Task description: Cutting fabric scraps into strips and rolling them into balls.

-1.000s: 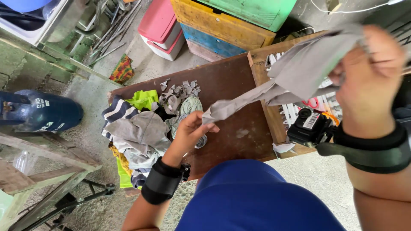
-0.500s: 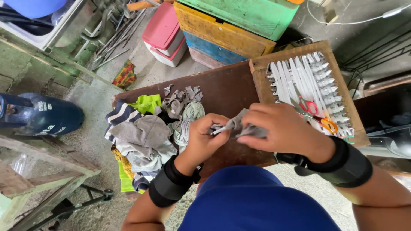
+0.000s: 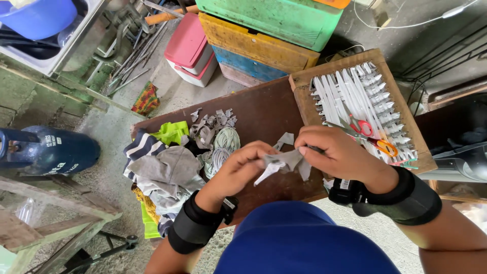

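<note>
Two hands on one scrap here. Going from the left of the frame: pile of rags (image 3: 162,172) on the brown table (image 3: 264,114), then my left hand (image 3: 238,170) pinching the grey fabric strip (image 3: 281,163) at centre frame. It runs lower left to upper right, pointed tip down-left. My right hand (image 3: 337,155) grips its other end. Scissors (image 3: 373,137) lie on the frame at right.

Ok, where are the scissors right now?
In the head view the scissors lie on the wooden tray of white strips, right of the hands, just beyond the right hand.
</note>
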